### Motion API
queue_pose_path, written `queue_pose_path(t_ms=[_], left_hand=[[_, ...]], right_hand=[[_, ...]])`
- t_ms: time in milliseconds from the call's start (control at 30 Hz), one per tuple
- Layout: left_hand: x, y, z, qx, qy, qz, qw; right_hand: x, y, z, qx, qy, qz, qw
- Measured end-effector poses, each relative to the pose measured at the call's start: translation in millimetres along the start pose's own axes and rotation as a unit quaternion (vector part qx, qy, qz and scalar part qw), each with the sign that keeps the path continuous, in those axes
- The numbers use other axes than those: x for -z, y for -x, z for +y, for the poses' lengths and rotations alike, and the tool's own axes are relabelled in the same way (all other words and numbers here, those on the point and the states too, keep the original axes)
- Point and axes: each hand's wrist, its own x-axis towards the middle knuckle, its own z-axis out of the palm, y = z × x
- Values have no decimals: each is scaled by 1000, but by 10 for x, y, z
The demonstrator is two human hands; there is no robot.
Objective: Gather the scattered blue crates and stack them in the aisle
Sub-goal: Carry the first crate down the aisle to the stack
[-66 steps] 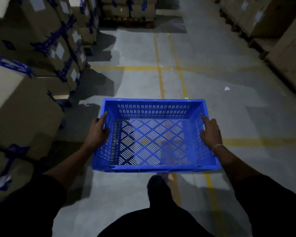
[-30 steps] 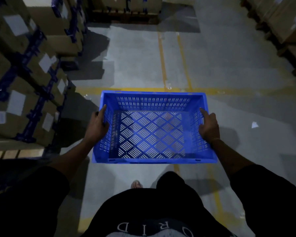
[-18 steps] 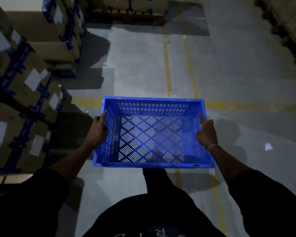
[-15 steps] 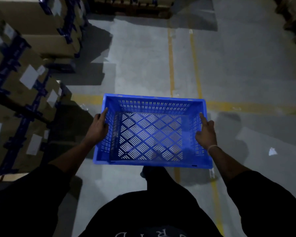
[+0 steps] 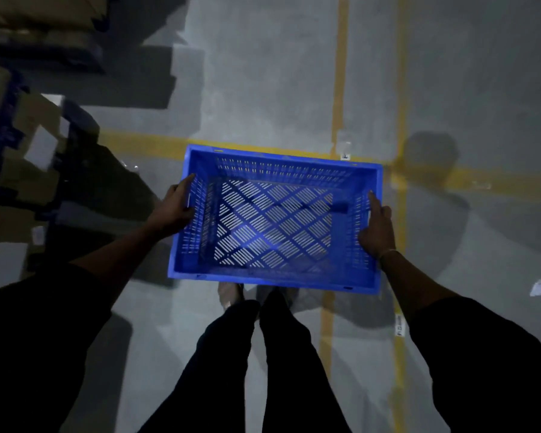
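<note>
An empty blue slotted crate (image 5: 275, 170) hangs level in front of me above the concrete floor. My left hand (image 5: 175, 207) grips its left short wall, thumb along the rim and fingers hidden outside the wall. My right hand (image 5: 376, 226) grips the right short wall in the same way, thumb on the rim. Through the crate's perforated bottom the floor shows. No other blue crate is in view.
Stacked cardboard boxes (image 5: 22, 157) with blue strapping and white labels line the left side. Yellow floor lines (image 5: 336, 89) cross just beyond the crate. A scrap of white paper (image 5: 539, 289) lies on the floor at right. My legs and one foot (image 5: 230, 295) are below the crate.
I have walked forward along the aisle with the crate held in both hands. My view has tilted further down, and the yellow cross line now lies right at the crate's far edge.
</note>
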Motion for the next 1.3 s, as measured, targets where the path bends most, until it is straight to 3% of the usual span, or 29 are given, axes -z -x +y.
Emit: queue_pose_path(t_ms=[167,333,700,1100,1300], left_hand=[[-438,-1245,-961,-17,2,-23,1000],[-831,-1690,-612,-7,36,-3,999],[-1577,-3142,-1256,24,105,7,994],[-1741,-3523,-1318,23,143,-3,989],[-1734,-3406,-1185,4,127,-20,992]], right_hand=[[-790,-876,282,-22,10,-15,1000],[-1474,-1647,614,-34,14,-26,999],[-2327,-2914,1112,-41,40,-35,998],[-2664,-3321,1331,-40,27,-33,998],[-2540,-3251,1308,-39,36,-83,995]])
